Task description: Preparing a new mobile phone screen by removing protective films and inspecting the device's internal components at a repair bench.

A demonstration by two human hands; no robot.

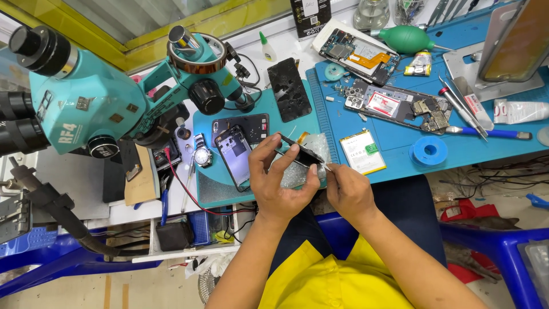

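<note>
Prying at the thin black phone panel (302, 153) just right of the purple-backed phone (235, 157): left hand (280, 183) clamped on it, right hand (347, 191) pinching a slim metal tool (327, 166). Next probably needs gentle leverage.

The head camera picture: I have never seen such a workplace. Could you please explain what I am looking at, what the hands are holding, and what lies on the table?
There is one picture, taken from a camera on the person's head, looking down at their own two bare hands over a repair bench.

The left hand holds a thin dark phone part tilted on its edge. The right hand presses a fine tool against its end; the tool is too small to identify.

Beneath them lies a teal pad with an opened phone and a wristwatch. To the right is a blue work mat carrying opened phones with circuit boards, a flat battery, a blue tape roll and tweezers. A green air blower lies at the back.

The large teal machine on the left is a microscope.
</note>
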